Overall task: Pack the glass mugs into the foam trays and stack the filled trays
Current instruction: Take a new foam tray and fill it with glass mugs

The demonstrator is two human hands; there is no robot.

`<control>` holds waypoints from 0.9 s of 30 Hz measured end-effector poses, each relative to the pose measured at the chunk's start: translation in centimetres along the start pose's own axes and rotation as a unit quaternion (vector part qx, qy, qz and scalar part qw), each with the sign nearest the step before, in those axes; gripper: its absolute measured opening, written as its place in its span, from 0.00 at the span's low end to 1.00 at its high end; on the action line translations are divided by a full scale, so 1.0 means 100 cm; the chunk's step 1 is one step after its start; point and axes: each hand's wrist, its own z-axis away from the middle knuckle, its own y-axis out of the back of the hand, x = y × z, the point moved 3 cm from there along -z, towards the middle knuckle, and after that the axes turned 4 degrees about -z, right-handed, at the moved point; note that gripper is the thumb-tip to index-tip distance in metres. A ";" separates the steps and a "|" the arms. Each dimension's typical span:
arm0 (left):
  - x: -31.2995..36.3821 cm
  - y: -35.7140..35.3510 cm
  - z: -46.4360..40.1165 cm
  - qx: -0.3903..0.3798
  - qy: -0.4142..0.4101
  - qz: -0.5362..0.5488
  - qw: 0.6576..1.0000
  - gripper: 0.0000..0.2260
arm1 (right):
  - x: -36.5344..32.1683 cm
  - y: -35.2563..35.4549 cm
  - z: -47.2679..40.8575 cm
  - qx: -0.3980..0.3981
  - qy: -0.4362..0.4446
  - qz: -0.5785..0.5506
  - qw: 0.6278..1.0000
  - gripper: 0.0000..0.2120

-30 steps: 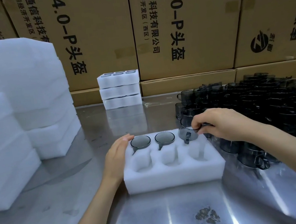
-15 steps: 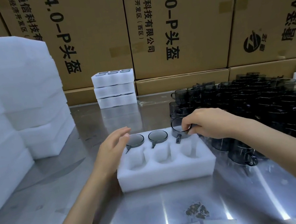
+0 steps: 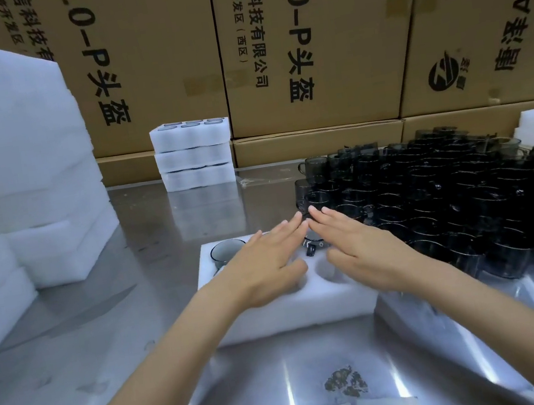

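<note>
Three filled trays (image 3: pixel 194 154) are stacked at the back of the steel table (image 3: pixel 114 346), so I judge the job well begun but far from over: a big crowd of loose mugs (image 3: pixel 447 189) waits on my right. My tray (image 3: pixel 292 309) holds mugs in its far row, one (image 3: pixel 226 251) in plain view; near pockets look empty. My left hand (image 3: pixel 265 268) and right hand (image 3: pixel 363 250) lie flat over it, fingers straight, gripping nothing. The foam is white, soft and matte; the mugs are smoky, glossy glass with small handles
</note>
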 end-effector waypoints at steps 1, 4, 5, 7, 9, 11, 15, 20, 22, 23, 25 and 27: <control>-0.002 0.000 0.001 0.000 0.004 0.003 1.000 0.27 | -0.001 0.001 -0.001 -0.005 0.003 0.004 1.000 0.26; -0.004 0.001 -0.001 -0.004 0.014 -0.010 1.000 0.26 | 0.000 0.003 -0.007 -0.007 -0.002 0.004 1.000 0.26; -0.003 0.001 -0.002 -0.007 0.017 -0.015 1.000 0.26 | 0.001 0.002 -0.007 -0.004 -0.007 -0.001 1.000 0.26; -0.001 -0.001 -0.005 -0.016 0.022 -0.023 0.999 0.25 | 0.004 -0.003 -0.006 -0.009 -0.021 -0.014 1.000 0.26; 0.000 -0.003 -0.006 -0.026 0.028 -0.018 0.999 0.25 | 0.006 -0.009 -0.003 -0.017 -0.035 -0.026 0.999 0.26; 0.000 -0.005 -0.007 -0.025 0.028 -0.008 0.999 0.25 | 0.007 -0.012 -0.002 -0.016 -0.037 -0.033 0.999 0.26; -0.001 -0.004 -0.006 -0.022 0.026 -0.021 0.999 0.24 | 0.008 -0.011 -0.004 -0.048 -0.041 -0.033 0.997 0.26; 0.003 -0.007 -0.001 0.002 0.032 -0.025 0.999 0.24 | 0.005 -0.009 -0.006 -0.069 -0.031 -0.063 0.995 0.25; 0.003 -0.006 0.000 0.034 0.039 -0.025 0.998 0.23 | 0.011 -0.003 -0.006 -0.027 -0.043 -0.059 0.997 0.24; 0.004 -0.004 0.002 0.063 0.040 -0.027 0.997 0.22 | 0.018 0.006 -0.007 0.026 -0.055 -0.038 0.997 0.24; 0.007 0.002 0.007 0.143 0.027 -0.032 0.989 0.20 | 0.035 0.032 -0.006 0.168 -0.086 0.022 0.982 0.21; 0.013 0.007 0.014 0.206 0.007 -0.035 0.978 0.19 | 0.060 0.060 -0.003 0.261 -0.147 0.068 0.952 0.20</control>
